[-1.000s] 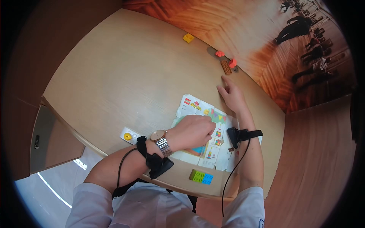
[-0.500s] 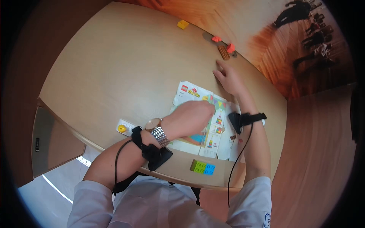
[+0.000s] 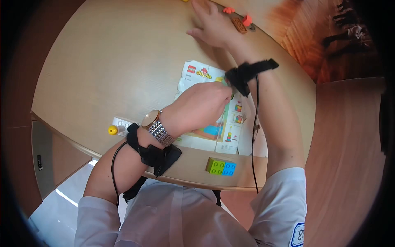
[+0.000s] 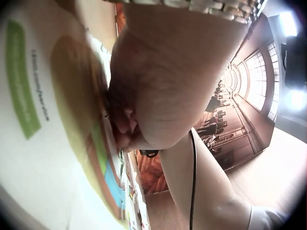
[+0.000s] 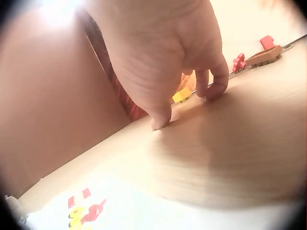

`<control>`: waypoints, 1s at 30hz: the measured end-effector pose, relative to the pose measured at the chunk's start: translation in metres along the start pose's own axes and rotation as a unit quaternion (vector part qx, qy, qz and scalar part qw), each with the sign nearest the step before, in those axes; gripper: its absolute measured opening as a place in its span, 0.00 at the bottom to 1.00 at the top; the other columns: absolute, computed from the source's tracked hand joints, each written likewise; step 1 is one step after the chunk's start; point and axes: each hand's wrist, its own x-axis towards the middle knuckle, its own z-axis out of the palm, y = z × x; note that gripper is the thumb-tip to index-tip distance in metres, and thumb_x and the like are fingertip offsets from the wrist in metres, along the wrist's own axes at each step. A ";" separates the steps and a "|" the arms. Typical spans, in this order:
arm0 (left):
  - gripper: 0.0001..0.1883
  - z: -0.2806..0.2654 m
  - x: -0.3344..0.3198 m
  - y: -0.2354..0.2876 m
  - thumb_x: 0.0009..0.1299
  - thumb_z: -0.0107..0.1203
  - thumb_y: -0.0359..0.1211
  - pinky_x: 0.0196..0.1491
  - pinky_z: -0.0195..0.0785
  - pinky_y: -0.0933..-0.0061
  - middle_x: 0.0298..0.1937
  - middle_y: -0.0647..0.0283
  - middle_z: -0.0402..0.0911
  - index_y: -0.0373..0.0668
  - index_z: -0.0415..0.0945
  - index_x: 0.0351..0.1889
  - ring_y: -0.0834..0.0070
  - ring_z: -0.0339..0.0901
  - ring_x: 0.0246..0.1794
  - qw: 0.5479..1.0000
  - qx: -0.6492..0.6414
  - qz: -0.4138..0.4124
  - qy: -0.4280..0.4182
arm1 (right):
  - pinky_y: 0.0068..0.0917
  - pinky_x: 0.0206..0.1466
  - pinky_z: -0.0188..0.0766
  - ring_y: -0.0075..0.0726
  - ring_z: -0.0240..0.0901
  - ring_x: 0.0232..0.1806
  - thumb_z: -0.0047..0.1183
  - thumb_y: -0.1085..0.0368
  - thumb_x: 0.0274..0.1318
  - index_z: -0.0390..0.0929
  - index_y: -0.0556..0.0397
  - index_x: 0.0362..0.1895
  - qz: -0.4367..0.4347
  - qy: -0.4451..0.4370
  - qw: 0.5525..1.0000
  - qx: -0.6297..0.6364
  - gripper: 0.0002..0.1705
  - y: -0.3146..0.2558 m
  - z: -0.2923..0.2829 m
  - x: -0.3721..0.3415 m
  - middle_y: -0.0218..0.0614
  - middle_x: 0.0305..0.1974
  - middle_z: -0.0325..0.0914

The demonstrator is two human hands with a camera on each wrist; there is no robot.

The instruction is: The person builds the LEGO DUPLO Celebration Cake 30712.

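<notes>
Right hand (image 3: 210, 26), one: shifting leftward and outward since the earlier frame, leaving the brown brick (image 3: 238, 25) to its right and nearing the yellow brick (image 5: 182, 95).

Near edge: one green brick (image 3: 216, 166) and one blue brick (image 3: 229, 168), lying side by side, each showing four studs.

Left side: one white studded piece (image 3: 121, 124), lying beside the left wrist; one yellow round piece (image 3: 112, 130) is sitting at its outer end.

Wrists: one wristwatch (image 3: 151, 118), circling the left; two black camera mounts, one per arm, each trailing one cable.

Middle: one creased printed sheet (image 3: 194, 84), lying on the tabletop (image 3: 103, 82). One left hand (image 3: 201, 105) is resting over it, fingers curling inward and bunching together.

Beyond: right thumb and fingers are standing apart, pointing down toward the wood. One yellow brick is sitting past them, near the far edge.

Far right: one brown brick, with two red pieces sitting close by, one petal-shaped (image 3: 228, 10), one blocky (image 3: 247, 20). One wall picture is rising behind.
</notes>
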 end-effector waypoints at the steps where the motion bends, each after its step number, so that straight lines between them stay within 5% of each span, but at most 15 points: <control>1: 0.08 0.001 0.000 0.000 0.79 0.53 0.31 0.52 0.77 0.49 0.43 0.48 0.85 0.35 0.81 0.44 0.47 0.83 0.48 1.000 0.005 0.004 0.003 | 0.62 0.81 0.66 0.82 0.49 0.85 0.69 0.38 0.64 0.39 0.43 0.91 0.001 -0.005 1.000 0.005 0.66 -0.005 -0.006 0.005 0.74 0.87 0.29; 3: 0.08 0.002 -0.001 -0.001 0.79 0.53 0.30 0.52 0.78 0.50 0.43 0.48 0.86 0.35 0.81 0.44 0.47 0.84 0.49 1.000 0.007 0.004 0.002 | 0.56 0.81 0.66 0.85 0.59 0.80 0.67 0.37 0.65 0.39 0.45 0.91 0.016 -0.028 0.999 -0.023 0.66 -0.012 -0.016 0.013 0.73 0.87 0.29; 13: 0.09 0.012 -0.003 -0.006 0.78 0.53 0.30 0.54 0.78 0.50 0.45 0.51 0.87 0.36 0.83 0.46 0.50 0.85 0.50 0.999 0.009 0.023 0.030 | 0.55 0.84 0.62 0.85 0.59 0.80 0.64 0.33 0.67 0.30 0.44 0.92 -0.008 -0.041 0.998 -0.049 0.69 -0.004 -0.017 0.070 0.81 0.85 0.32; 22: 0.09 0.009 -0.002 -0.002 0.77 0.55 0.30 0.53 0.80 0.51 0.44 0.51 0.86 0.37 0.83 0.47 0.51 0.86 0.48 1.000 0.015 0.005 0.018 | 0.54 0.88 0.50 0.79 0.41 0.88 0.58 0.39 0.75 0.27 0.41 0.92 -0.014 -0.032 0.995 -0.093 0.62 -0.003 -0.015 0.104 0.77 0.87 0.32; 25: 0.09 0.010 -0.004 -0.001 0.77 0.55 0.30 0.53 0.80 0.51 0.44 0.51 0.86 0.36 0.83 0.47 0.50 0.86 0.48 1.000 0.000 -0.005 0.015 | 0.54 0.88 0.50 0.77 0.41 0.88 0.57 0.40 0.76 0.35 0.42 0.92 -0.003 -0.043 0.997 -0.068 0.58 0.001 -0.007 0.114 0.72 0.87 0.36; 30: 0.08 0.009 -0.005 0.000 0.76 0.56 0.30 0.52 0.81 0.51 0.44 0.50 0.85 0.36 0.83 0.47 0.50 0.86 0.48 0.999 -0.011 0.009 0.041 | 0.54 0.85 0.57 0.76 0.54 0.84 0.52 0.42 0.78 0.52 0.47 0.89 -0.083 -0.013 0.996 -0.024 0.46 0.010 -0.006 0.109 0.65 0.86 0.46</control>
